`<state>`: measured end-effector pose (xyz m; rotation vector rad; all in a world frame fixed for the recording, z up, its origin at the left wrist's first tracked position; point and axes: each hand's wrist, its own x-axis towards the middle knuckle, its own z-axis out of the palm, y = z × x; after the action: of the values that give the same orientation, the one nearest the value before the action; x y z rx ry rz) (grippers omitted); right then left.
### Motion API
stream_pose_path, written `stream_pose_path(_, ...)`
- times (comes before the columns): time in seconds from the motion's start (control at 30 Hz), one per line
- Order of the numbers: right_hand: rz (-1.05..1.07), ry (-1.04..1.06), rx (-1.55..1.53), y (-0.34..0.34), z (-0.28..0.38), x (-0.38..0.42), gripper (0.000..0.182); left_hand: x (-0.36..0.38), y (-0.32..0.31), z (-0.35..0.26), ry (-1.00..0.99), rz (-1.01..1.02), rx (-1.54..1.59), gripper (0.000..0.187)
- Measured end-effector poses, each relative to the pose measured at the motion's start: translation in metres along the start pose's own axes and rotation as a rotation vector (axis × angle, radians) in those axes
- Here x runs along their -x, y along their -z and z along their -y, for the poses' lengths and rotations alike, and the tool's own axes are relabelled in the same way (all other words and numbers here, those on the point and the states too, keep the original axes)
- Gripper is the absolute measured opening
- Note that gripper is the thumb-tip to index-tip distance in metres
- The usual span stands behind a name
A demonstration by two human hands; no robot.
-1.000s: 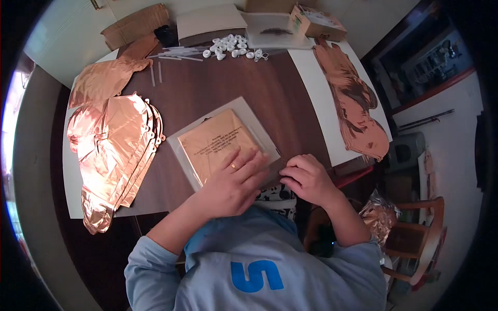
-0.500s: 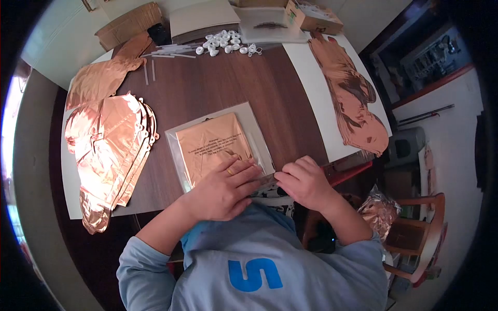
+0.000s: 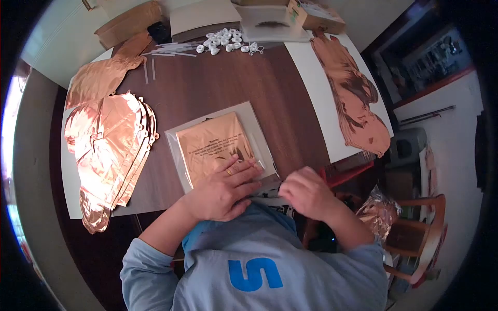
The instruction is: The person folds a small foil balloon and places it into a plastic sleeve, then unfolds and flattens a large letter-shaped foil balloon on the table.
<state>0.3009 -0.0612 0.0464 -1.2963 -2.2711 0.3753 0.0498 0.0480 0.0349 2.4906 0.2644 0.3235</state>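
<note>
A clear plastic bag [image 3: 183, 163] with printed warning text lies on the table near its front edge. Inside it are a pale card [image 3: 251, 120] and a folded rose-gold foil [image 3: 212, 139]. My left hand [image 3: 226, 187] lies flat over the lower part of the bag, fingers spread on the foil, a ring on one finger. At the bag's lower right corner is my right hand [image 3: 306, 193], slightly blurred, its fingers pinched together. Whatever those fingers hold is too small to make out.
Stacked rose-gold foil balloons [image 3: 106, 150] cover the left side; more foil [image 3: 353, 98] lies on a white sheet at right. White ribbon rolls [image 3: 223, 39], clear straws [image 3: 174, 49], a cardboard stack [image 3: 205, 19] and a box [image 3: 316, 16] line the back. A wooden chair [image 3: 438, 223] stands right.
My right hand has moved slightly right and down at the bag's lower right corner. My left hand stays in place on the bag.
</note>
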Motion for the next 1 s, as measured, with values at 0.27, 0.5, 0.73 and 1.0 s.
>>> stream_pose_path(0.27,0.072,0.085,0.240,-0.007,-0.009,-0.012,0.006,0.001,-0.001,0.001,-0.013,-0.013,-0.015,0.046)
stream_pose_path(0.5,0.201,0.120,-0.193,-0.013,0.014,0.005,0.011,0.002,0.003,0.000,-0.016,0.002,-0.010,0.052)
stream_pose_path(0.73,0.032,-0.009,-0.499,0.002,0.012,-0.023,0.015,0.001,-0.012,-0.014,-0.050,-0.196,-0.317,0.049)
stream_pose_path(1.0,0.151,-0.122,-0.285,-0.005,0.007,-0.034,0.013,0.048,-0.032,-0.047,0.262,-0.541,-0.574,0.036)
